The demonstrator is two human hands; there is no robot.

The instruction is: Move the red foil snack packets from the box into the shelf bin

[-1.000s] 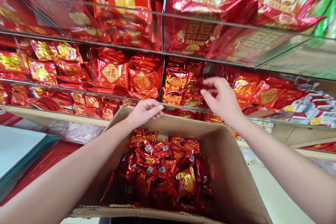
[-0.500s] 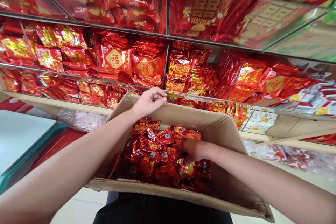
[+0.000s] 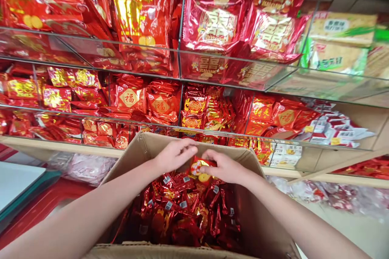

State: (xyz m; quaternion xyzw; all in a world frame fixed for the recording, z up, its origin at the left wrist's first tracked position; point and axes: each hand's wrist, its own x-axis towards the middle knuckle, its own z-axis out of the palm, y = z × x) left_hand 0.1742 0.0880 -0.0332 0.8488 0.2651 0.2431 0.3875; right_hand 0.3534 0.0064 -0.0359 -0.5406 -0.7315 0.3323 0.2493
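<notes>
While you hold the packet (image 3: 202, 168) over the far end of the box (image 3: 264, 226), its long axis runs left to right between your hands and its printed face tips up towards you. Your left hand (image 3: 174, 156) has its grip closed on the packet's left end. Your right hand (image 3: 226, 168) pinches the right end, thumb on top.

The box's far rim lies just beyond your knuckles, and the glass shelf front (image 3: 219, 134) rises right behind it, so there is little room forward. The box walls hem you in on either side; above the heap (image 3: 185, 210) of loose red packets the way is open. Beyond the glass, the bin (image 3: 206, 109) of red-and-gold packets sits between upright glass dividers. A tabletop (image 3: 18, 178) lies well off to your left.
</notes>
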